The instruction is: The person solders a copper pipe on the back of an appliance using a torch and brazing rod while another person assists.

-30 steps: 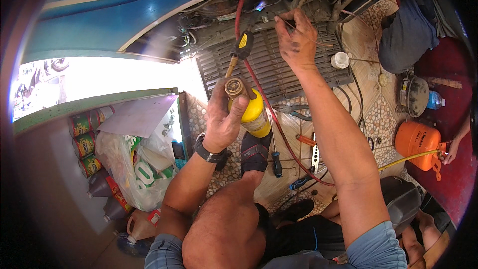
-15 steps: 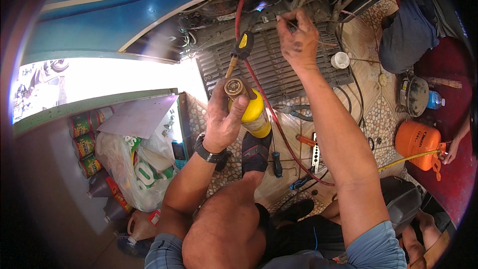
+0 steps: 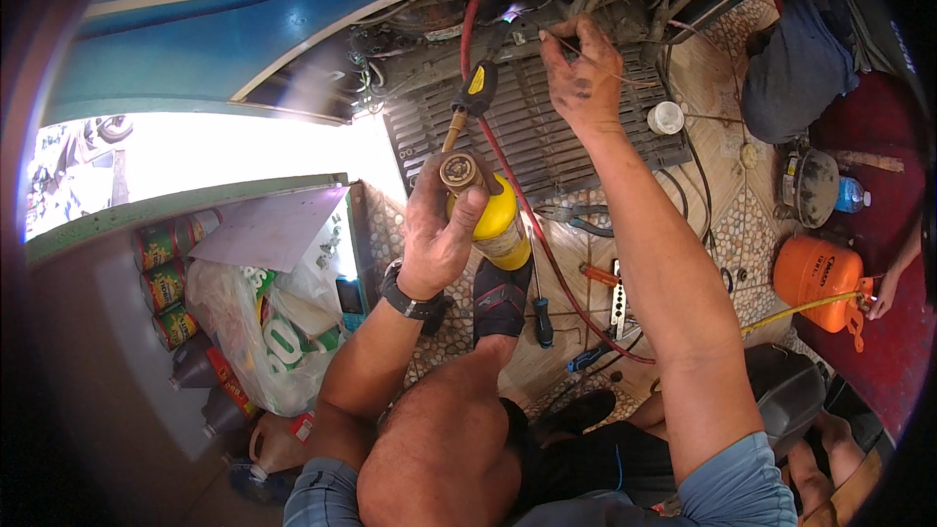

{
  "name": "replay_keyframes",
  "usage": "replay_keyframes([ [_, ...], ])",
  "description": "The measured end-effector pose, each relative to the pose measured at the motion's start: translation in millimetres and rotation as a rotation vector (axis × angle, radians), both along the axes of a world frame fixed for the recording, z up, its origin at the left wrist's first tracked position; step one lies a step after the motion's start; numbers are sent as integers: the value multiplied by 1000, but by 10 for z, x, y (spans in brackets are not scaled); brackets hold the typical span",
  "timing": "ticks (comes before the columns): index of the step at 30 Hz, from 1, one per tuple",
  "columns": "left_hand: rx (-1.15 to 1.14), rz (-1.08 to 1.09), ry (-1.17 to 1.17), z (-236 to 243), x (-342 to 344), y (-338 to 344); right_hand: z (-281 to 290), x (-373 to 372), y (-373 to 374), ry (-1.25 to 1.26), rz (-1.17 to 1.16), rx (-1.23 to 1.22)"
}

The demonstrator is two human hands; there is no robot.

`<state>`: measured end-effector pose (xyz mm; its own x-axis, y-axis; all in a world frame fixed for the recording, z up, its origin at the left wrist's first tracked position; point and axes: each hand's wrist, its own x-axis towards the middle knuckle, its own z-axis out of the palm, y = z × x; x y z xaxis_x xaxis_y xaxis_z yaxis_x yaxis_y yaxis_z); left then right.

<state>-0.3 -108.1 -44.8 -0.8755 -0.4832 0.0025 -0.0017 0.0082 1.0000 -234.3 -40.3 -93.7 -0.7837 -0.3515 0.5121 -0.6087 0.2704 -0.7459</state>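
My left hand (image 3: 436, 234) is wrapped round a gas torch with a yellow cylinder (image 3: 506, 234) and a brass-coloured knob (image 3: 458, 172). The torch's black head (image 3: 475, 86) points up and away from me. A small bluish flame (image 3: 509, 14) glows among the parts under the blue panel (image 3: 293, 24). Beyond and right of the torch, my right hand (image 3: 586, 78) pinches a thin coppery rod (image 3: 639, 84), whose tail sticks out to the right. The rod's tip is too small to make out against the dark parts.
A dark slatted grille (image 3: 527, 141) lies below the opening, with a red hose (image 3: 514, 179) crossing it. Pliers (image 3: 576, 219), a screwdriver (image 3: 543, 322) and a white cup (image 3: 666, 118) rest nearby. At right, another person's hand (image 3: 883, 295) is by an orange gas cylinder (image 3: 820, 273).
My right hand has shifted very slightly left, and the rod's tail shows more plainly. The flame looks a little paler. My left hand and the torch have stayed put.
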Motion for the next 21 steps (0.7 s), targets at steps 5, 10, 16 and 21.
replay_keyframes([
  [5, 4, 5, 17, -44, 10, -17, -13, 8, 3, -7, 19, -19],
  [10, 40, 8, 37, -41, -7, -6, -11, 9, 23, -6, 9, 0],
  [16, 21, -11, 38, -57, 5, -30, -43, 18, 24, 1, 28, -24],
  [21, 25, 10, 47, -28, 0, -7, -62, 50, 13, 20, -13, -9],
])
